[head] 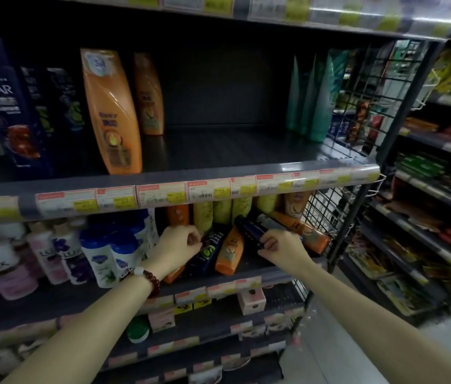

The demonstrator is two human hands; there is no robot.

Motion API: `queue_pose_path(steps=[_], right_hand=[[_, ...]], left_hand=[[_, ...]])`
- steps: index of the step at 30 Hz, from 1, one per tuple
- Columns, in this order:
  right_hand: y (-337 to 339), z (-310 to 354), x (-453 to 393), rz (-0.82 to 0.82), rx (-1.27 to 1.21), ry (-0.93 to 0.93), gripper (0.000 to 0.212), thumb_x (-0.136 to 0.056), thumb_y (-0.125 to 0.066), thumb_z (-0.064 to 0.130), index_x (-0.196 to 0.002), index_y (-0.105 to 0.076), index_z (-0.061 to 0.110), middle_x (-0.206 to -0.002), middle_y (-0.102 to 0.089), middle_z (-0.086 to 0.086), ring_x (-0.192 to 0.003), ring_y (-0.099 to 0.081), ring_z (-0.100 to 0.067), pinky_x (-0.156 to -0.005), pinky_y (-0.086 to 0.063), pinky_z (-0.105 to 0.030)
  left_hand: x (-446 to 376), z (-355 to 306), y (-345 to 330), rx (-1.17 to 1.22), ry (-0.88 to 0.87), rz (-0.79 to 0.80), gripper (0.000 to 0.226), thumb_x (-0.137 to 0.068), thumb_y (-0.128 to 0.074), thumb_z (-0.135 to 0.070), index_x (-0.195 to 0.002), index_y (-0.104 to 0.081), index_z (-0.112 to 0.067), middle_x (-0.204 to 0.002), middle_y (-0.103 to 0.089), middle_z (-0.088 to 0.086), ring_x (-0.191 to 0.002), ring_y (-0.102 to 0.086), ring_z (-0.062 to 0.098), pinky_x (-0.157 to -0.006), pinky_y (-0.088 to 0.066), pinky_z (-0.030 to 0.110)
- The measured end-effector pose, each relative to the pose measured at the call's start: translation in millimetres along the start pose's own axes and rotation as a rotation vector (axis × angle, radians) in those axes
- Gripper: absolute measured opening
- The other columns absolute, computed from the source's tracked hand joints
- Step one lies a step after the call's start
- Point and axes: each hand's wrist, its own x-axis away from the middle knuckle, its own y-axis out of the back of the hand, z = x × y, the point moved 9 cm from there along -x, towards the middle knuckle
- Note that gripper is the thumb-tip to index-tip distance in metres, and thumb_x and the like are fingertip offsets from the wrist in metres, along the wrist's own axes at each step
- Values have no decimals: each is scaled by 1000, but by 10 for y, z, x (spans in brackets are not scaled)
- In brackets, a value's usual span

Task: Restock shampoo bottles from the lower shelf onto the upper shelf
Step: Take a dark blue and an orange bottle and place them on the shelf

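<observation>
Lower shelf [246,268]: dark navy shampoo bottle [249,228], tilted

Upper shelf [218,151] holds orange bottles [113,112] (upright); lower shelf [249,266] jumbled ones.

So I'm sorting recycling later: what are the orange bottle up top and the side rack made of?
Orange bottle: looks like glossy moulded plastic, going by the bright highlights along its curved face. Side rack: appears to be thin metal wire in a dark coating, judging by the open grid of slim rods; the coating type can't be told.
</observation>
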Motion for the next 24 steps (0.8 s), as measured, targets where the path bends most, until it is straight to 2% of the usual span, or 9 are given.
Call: queue_pose_path(steps=[3,6,11,13,17,21,24], right_hand=[[-95,-91,-104,2,10,-10,32,-78,-75,18,-107,-67,7,-96,-71,-7,-82,-63,-14,-74,-46,-20],[-133,-173,-218,-52,22,-19,35,-77,-75,20,-110,-66,9,-103,-71,-8,-91,-66,-19,-76,-48,-22],[-262,-267,-309,-168,-52,0,35,-78,-75,20,-111,-65,10,-105,-69,-6,-96,-64,-19,-80,-47,-23],[-327,-298,-294,-212,-66,24,32,-78,-74,19,-108,-65,11,-104,-68,-7,-95,-64,-19,-80,-47,-24],[-349,-357,-255,-313,-62,57,27,-78,-73,18,-104,-67,14,-101,-68,-6,-92,-64,-18,-82,-48,-25],[-323,-379,-252,-356,-67,66,28,-79,-72,16,-107,-67,12,-101,-68,-6,-85,-60,-12,-79,-46,-22],[-330,-380,-270,-359,-68,64,31,-80,-71,16,-110,-66,11,-104,-67,-8,-93,-62,-18,-81,-43,-23]], left_hand=[[-89,183,-77,26,64,13,14,-88,-60,-29,-95,-67,-18,-89,-62,-6,-80,-56,8,-55,-32,9],[-147,323,-147,70,111,-2,20,-89,-58,-35,-101,-64,-21,-93,-60,-8,-84,-56,8,-63,-38,17],[-100,528,-375,249,139,-99,29,-88,-59,-43,-108,-59,-22,-99,-59,-11,-92,-56,6,-67,-36,8],[-68,648,-447,277,151,-159,31,-87,-60,-45,-107,-62,-22,-103,-64,-8,-95,-59,7,-72,-41,14],[-27,795,-552,294,139,-186,34,-86,-62,-42,-110,-61,-19,-109,-65,-4,-94,-59,6,-74,-40,13],[22,888,-563,269,137,-231,32,-83,-67,-38,-109,-62,-20,-110,-65,-1,-99,-60,12,-86,-46,25],[46,909,-578,247,134,-238,34,-81,-68,-37,-111,-62,-21,-113,-65,1,-101,-61,14,-89,-47,27]])
